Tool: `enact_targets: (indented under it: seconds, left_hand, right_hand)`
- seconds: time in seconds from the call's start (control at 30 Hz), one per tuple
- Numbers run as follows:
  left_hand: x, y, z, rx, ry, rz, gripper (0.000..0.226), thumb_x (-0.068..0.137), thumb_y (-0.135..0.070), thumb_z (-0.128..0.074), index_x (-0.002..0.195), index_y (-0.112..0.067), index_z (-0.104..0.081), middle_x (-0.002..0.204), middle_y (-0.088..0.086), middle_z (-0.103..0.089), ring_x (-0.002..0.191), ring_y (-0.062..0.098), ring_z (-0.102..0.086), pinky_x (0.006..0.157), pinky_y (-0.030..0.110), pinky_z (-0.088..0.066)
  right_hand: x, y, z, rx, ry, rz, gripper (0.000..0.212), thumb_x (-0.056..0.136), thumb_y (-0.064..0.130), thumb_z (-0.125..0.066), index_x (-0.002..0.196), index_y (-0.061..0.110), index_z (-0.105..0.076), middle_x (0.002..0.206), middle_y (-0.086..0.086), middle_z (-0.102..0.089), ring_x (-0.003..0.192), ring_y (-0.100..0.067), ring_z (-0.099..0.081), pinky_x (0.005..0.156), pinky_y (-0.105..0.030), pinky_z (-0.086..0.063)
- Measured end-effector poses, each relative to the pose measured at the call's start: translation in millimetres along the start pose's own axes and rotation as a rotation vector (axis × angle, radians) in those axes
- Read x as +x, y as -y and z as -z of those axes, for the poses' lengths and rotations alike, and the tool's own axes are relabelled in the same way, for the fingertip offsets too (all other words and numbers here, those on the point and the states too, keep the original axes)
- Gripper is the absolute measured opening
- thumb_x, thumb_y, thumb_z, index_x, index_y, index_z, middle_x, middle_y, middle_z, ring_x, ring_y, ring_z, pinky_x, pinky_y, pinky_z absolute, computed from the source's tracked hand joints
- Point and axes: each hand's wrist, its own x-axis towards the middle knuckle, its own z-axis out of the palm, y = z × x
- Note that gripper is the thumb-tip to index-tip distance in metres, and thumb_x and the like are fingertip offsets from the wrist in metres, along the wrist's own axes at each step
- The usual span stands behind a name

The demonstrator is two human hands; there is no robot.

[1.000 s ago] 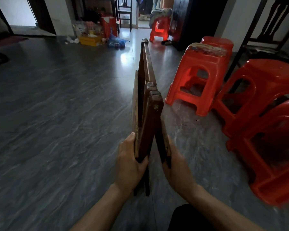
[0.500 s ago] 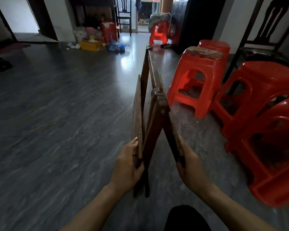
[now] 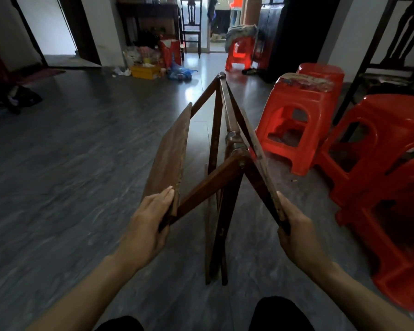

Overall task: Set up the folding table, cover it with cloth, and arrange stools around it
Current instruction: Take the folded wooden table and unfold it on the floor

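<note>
A dark wooden folding table [image 3: 225,149] stands on its legs on the grey floor in front of me, its two leaves spread apart like a tent. My left hand [image 3: 148,223] grips the near edge of the left leaf [image 3: 170,154]. My right hand [image 3: 299,232] grips the near lower edge of the right leaf [image 3: 261,161]. Red plastic stools stand to the right: one [image 3: 296,115] close to the table, another [image 3: 320,70] behind it, and larger ones [image 3: 387,168] nearer me. No cloth is in my hands.
A dark wooden chair [image 3: 392,53] stands behind the stools at right. Another red stool [image 3: 239,53] with cloth on it stands by the far doorway. A yellow box [image 3: 146,71] and bags lie on the floor at the back. Open grey floor lies to the left.
The two leaves have swung apart, from nearly closed to a wide tent shape. My hands have moved outward with them, left going left, right going right.
</note>
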Motion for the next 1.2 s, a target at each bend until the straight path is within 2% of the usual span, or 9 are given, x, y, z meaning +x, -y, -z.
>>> enact_targets:
  seconds: [0.1, 0.2, 0.33, 0.47, 0.7, 0.8, 0.93, 1.07, 1.2]
  left_hand:
    - [0, 5, 31, 0.122, 0.045, -0.054, 0.088, 0.066, 0.004, -0.078, 0.147, -0.008, -0.045, 0.148, 0.005, -0.048, 0.131, 0.024, -0.048, 0.108, 0.036, -0.042]
    - [-2, 13, 65, 0.151, 0.036, -0.057, 0.077, 0.064, -0.006, -0.082, 0.136, -0.013, -0.059, 0.138, 0.001, -0.057, 0.122, 0.021, -0.057, 0.1, 0.035, -0.048]
    - [-6, 22, 93, 0.119, -0.072, -0.106, 0.045, 0.08, -0.02, -0.063, 0.123, -0.008, -0.067, 0.132, 0.001, -0.062, 0.12, 0.02, -0.061, 0.099, 0.039, -0.051]
    - [-1, 27, 110, 0.166, -0.071, -0.166, 0.047, 0.078, -0.007, -0.065, 0.125, -0.002, -0.066, 0.134, 0.009, -0.062, 0.123, 0.025, -0.059, 0.1, 0.045, -0.051]
    - [17, 24, 130, 0.24, 0.0, -0.178, 0.051, 0.075, -0.005, -0.067, 0.125, 0.001, -0.065, 0.131, 0.012, -0.063, 0.12, 0.031, -0.061, 0.097, 0.045, -0.051]
    - [26, 24, 150, 0.285, 0.016, -0.195, 0.052, 0.075, 0.006, -0.071, 0.126, 0.0, -0.064, 0.131, 0.012, -0.063, 0.12, 0.031, -0.06, 0.098, 0.047, -0.051]
    - [40, 23, 179, 0.35, 0.053, -0.229, 0.057, 0.075, 0.008, -0.065, 0.131, -0.002, -0.062, 0.134, 0.01, -0.062, 0.124, 0.029, -0.058, 0.101, 0.045, -0.049]
    - [48, 13, 197, 0.431, 0.11, -0.23, 0.071, 0.065, 0.017, -0.073, 0.132, -0.004, -0.061, 0.135, 0.009, -0.061, 0.124, 0.028, -0.057, 0.102, 0.042, -0.048]
    - [50, -1, 207, 0.502, 0.145, -0.271, 0.063, 0.074, 0.009, -0.075, 0.133, -0.003, -0.059, 0.134, 0.01, -0.062, 0.124, 0.029, -0.057, 0.102, 0.039, -0.049]
  right_hand:
    - [2, -2, 16, -0.062, -0.056, 0.031, 0.084, 0.064, -0.021, -0.063, 0.141, 0.011, -0.053, 0.137, -0.001, -0.058, 0.126, -0.013, -0.055, 0.107, -0.024, -0.041]
    - [-1, -4, 33, -0.127, -0.143, 0.072, 0.073, 0.064, -0.022, -0.071, 0.129, 0.01, -0.062, 0.127, 0.001, -0.062, 0.114, -0.011, -0.06, 0.1, -0.015, -0.042]
    - [5, 1, 43, -0.165, -0.16, 0.14, 0.072, 0.065, -0.025, -0.068, 0.13, 0.005, -0.062, 0.133, -0.001, -0.058, 0.122, -0.011, -0.054, 0.105, -0.032, -0.044]
    - [15, 4, 46, -0.184, -0.113, 0.219, 0.067, 0.07, -0.022, -0.067, 0.133, 0.002, -0.059, 0.136, -0.005, -0.056, 0.125, -0.019, -0.054, 0.105, -0.037, -0.044]
    - [40, 10, 57, -0.221, -0.01, 0.261, 0.065, 0.076, -0.015, -0.064, 0.138, 0.001, -0.052, 0.14, -0.013, -0.053, 0.126, -0.029, -0.055, 0.104, -0.044, -0.047]
    - [50, 11, 65, -0.226, 0.035, 0.298, 0.067, 0.079, -0.012, -0.059, 0.143, 0.005, -0.046, 0.145, -0.009, -0.049, 0.133, -0.023, -0.049, 0.111, -0.035, -0.039]
    - [62, 22, 70, -0.219, 0.036, 0.33, 0.057, 0.087, 0.012, -0.043, 0.143, 0.004, -0.047, 0.146, -0.004, -0.047, 0.134, -0.014, -0.044, 0.115, -0.023, -0.031]
    - [74, 25, 77, -0.245, 0.07, 0.308, 0.064, 0.08, -0.014, -0.058, 0.141, 0.003, -0.049, 0.144, -0.002, -0.047, 0.134, -0.02, -0.046, 0.114, -0.018, -0.028]
    - [83, 30, 85, -0.266, 0.084, 0.317, 0.067, 0.077, -0.017, -0.059, 0.14, 0.003, -0.05, 0.142, -0.002, -0.048, 0.132, -0.021, -0.048, 0.112, -0.022, -0.031]
